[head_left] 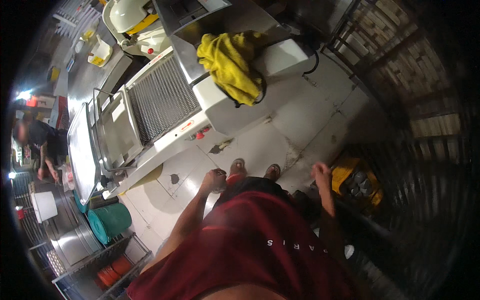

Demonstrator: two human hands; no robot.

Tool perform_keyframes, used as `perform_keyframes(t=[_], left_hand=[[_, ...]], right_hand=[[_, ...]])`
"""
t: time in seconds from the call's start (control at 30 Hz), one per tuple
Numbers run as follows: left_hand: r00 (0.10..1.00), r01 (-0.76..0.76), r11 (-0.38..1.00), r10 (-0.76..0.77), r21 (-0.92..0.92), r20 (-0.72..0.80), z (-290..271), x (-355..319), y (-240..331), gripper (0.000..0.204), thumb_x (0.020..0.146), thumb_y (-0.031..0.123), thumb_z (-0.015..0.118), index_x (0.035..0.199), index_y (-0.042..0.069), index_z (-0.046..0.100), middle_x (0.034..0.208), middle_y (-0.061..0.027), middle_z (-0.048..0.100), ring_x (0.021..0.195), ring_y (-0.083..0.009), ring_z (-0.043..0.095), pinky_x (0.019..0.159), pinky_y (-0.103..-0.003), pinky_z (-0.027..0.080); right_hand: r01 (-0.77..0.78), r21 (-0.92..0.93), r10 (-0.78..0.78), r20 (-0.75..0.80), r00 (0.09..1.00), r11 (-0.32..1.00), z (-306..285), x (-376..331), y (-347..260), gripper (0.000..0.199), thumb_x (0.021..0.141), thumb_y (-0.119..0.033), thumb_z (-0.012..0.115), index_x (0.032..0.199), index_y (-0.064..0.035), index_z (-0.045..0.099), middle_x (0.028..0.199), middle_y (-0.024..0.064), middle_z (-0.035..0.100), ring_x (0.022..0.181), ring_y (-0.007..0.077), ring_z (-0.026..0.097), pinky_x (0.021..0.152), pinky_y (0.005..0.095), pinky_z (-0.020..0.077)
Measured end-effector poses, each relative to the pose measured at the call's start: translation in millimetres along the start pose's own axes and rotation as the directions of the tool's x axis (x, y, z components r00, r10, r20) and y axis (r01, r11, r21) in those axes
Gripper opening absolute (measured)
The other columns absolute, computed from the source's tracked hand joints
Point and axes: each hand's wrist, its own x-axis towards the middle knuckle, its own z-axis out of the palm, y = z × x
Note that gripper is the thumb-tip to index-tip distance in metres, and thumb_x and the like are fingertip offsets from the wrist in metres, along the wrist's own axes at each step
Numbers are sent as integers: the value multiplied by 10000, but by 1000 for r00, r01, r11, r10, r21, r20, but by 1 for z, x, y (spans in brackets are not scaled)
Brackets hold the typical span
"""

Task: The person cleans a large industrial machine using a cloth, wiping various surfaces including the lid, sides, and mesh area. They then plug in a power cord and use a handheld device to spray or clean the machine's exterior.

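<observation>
My left hand (214,181) hangs by my left side above the tiled floor. Its fingers are curled round something dark and greyish that I cannot make out. My right hand (321,175) is held out at my right, smeared by motion, so how its fingers lie is unclear. Nothing shows in it. Close beyond it stands a yellow crate (345,172) with dark rounded things inside. In front of me is a long white machine with a ridged metal conveyor (162,97). A yellow cloth (232,65) lies draped over its right part.
A red button (200,135) sits on the machine's near side. At left are a green bin (110,222), a metal rack with an orange container (114,271), and a steel counter (75,242). Another person (42,140) works at far left. Slatted racking (395,55) lines the right.
</observation>
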Motion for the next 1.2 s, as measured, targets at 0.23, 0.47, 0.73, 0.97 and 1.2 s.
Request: perform_keyframes(t=[0.23,0.47,0.73,0.97,1.2], left_hand=[[980,153,982,-135,-113,147,-8,42,52,319,851,241,619,1124,132,744,1110,-71,740,1043,-261,701,900,-375,566],[977,207,897,-173,-390,122,52,125,38,296,903,323,603,1067,138,765,1101,-88,746,1013,-285,711,885,-388,561],[936,-256,962,270,90,-225,43,219,69,232,899,300,649,1013,122,745,965,-111,727,911,-325,698,817,-446,564],[885,305,829,-428,-469,-181,-100,196,274,371,873,408,672,1095,118,736,1011,-160,727,917,-357,702,755,-456,556],[592,85,720,-593,-689,-546,-102,232,412,647,842,279,711,1416,87,481,1007,-194,687,901,-352,675,799,-421,526]], right_hand=[[584,134,-590,1,807,800,-2,92,-264,358,1017,-357,601,1111,-20,673,987,51,691,963,173,643,916,343,503],[468,251,-512,156,844,847,23,193,-346,351,993,-279,633,1239,-29,643,1176,97,684,1079,174,637,971,326,476],[360,96,-303,757,579,928,51,307,-324,420,1007,-294,596,1354,-58,568,1236,64,666,1111,176,619,995,311,455],[299,333,-419,858,298,894,78,336,-319,591,945,-267,715,1431,-31,476,1321,67,596,1131,182,610,965,336,489],[438,128,-148,989,11,890,109,342,-420,554,910,-291,700,1381,-40,550,1279,83,645,1184,217,609,1003,341,474]])
